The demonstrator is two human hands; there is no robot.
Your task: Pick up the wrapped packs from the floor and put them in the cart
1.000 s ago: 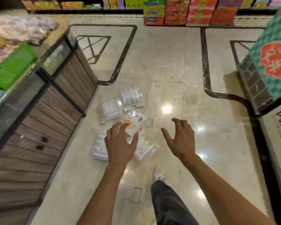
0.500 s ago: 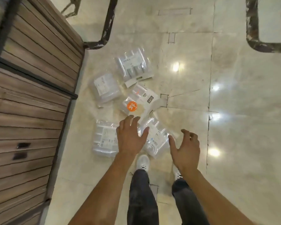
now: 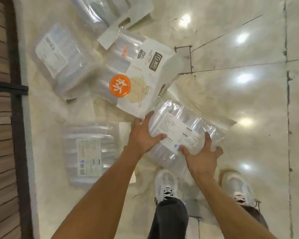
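Gripping a clear wrapped pack (image 3: 183, 130) on the floor (image 3: 248, 100) with both hands.

Lying around it on the pale glossy floor are four more packs: the orange-badged pack (image 3: 136, 73) touching its upper corner, a labelled pack (image 3: 89, 152) to the left, another (image 3: 62, 57) near the wooden cabinet (image 3: 2, 135), one (image 3: 102, 12) at the top edge. The left hand (image 3: 143, 135) is clasping the pack's left end, the right hand (image 3: 201, 155) its near edge, fingers curled.
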